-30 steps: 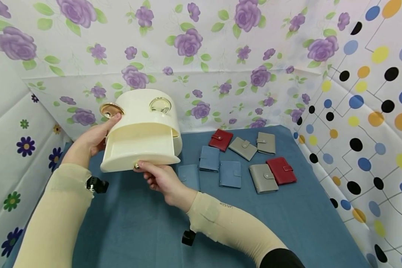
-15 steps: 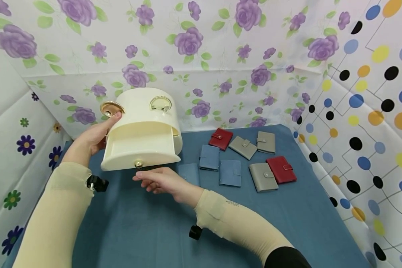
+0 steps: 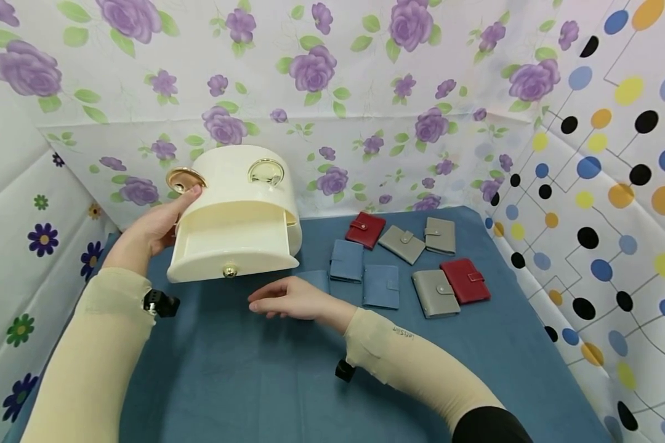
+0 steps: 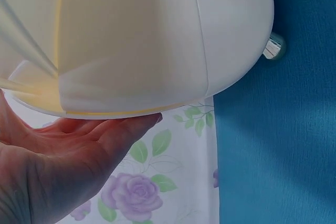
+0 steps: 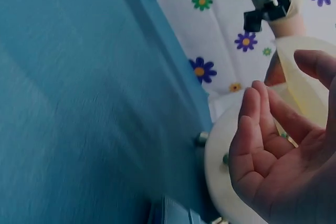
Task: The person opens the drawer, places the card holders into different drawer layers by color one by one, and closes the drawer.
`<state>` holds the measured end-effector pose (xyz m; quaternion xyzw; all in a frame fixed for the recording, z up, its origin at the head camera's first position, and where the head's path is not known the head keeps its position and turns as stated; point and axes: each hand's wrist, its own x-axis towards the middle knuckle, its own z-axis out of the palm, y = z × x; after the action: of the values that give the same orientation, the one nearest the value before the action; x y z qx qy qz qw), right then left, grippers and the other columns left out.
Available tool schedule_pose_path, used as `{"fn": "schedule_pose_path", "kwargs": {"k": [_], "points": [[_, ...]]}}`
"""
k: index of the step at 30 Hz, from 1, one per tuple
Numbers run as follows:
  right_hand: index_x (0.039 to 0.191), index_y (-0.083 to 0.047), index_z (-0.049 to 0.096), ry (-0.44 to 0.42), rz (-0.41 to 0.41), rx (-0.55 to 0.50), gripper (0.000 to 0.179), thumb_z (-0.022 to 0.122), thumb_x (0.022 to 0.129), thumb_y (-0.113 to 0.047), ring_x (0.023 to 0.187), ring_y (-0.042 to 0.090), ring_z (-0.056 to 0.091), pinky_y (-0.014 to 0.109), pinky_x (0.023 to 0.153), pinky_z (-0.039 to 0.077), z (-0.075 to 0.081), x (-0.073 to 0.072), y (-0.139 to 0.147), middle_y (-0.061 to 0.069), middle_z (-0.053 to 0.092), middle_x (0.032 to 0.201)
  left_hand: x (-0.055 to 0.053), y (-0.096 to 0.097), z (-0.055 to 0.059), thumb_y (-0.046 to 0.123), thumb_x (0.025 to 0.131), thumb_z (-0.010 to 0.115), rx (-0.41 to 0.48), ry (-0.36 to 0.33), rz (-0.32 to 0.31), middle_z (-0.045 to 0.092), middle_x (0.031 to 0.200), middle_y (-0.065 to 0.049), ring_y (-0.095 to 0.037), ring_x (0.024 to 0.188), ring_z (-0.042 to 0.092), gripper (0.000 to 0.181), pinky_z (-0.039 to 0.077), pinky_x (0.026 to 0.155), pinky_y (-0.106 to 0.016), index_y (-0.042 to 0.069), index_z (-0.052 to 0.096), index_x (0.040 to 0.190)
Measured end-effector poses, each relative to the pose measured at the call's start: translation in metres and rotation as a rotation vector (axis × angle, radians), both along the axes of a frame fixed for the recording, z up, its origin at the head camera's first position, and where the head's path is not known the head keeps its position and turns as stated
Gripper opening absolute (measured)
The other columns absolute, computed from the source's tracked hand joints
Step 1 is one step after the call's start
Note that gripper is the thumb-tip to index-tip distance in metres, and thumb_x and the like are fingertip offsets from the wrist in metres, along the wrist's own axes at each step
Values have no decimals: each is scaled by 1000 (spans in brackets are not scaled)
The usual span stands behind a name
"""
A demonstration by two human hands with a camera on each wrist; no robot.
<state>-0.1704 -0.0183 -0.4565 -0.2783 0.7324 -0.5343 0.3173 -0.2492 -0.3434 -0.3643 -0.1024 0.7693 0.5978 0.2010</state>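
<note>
A cream storage box (image 3: 227, 163) with a rounded top and gold round ornaments tilts toward me on the left side of the head view. Its drawer (image 3: 238, 237) is pulled out, with a gold knob (image 3: 229, 271) on the front; no contents show inside. My left hand (image 3: 152, 227) grips the box at its left side, thumb beside the left gold ornament (image 3: 183, 179). Seen from the left wrist, the fingers (image 4: 126, 132) lie along the box's side. Below and right of the drawer, my right hand (image 3: 294, 298) hovers with loosely bent fingers, holding nothing, apart from the knob.
Several small snap wallets lie on the blue cloth (image 3: 288, 381) at right: blue ones (image 3: 381, 286), grey ones (image 3: 436, 294) and red ones (image 3: 467, 281). One blue wallet (image 3: 318, 280) is partly hidden behind my right hand. A floral curtain (image 3: 366, 92) stands behind.
My right hand let go of the drawer knob and moved right and slightly down, away from it. The left hand, the box and the pulled-out drawer stay nearly in place.
</note>
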Motion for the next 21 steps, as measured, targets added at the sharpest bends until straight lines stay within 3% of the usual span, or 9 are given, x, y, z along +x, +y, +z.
{"fn": "schedule_pose_path", "kwargs": {"k": [4,8,11,18,21], "points": [[139,-13,73,-1,22,37,43,71,104,-39,102,20,74,53,92,57,-4,-6,10,-11,77,113,0,-1,1,80,96,55,-8,1,-3,68,94,11,-10,84,69,83,59,77,-29,9,50,140],[143,-11,70,5,40,62,47,71,104,-39,110,35,71,52,90,57,-8,-12,18,-9,77,110,0,-1,0,80,96,55,-15,5,-7,69,92,11,-10,83,69,84,59,77,-29,8,51,140],[144,-8,68,31,50,76,49,71,105,-37,111,38,69,50,90,58,-11,-16,24,-5,77,110,0,0,-1,80,96,54,-17,7,-11,69,92,11,-10,82,69,84,59,77,-30,8,51,140],[138,-8,72,216,31,187,43,72,104,-35,105,5,69,28,92,56,-10,-24,34,-4,76,123,-1,-1,-2,80,96,54,-19,9,-11,69,92,11,-10,83,69,86,59,77,-29,8,50,144],[137,-7,73,295,31,223,42,74,104,-32,104,4,69,26,90,56,-8,-27,37,1,77,124,-1,-2,-2,80,97,54,-17,10,-7,69,92,12,-10,83,69,85,59,78,-29,8,50,143]]}}
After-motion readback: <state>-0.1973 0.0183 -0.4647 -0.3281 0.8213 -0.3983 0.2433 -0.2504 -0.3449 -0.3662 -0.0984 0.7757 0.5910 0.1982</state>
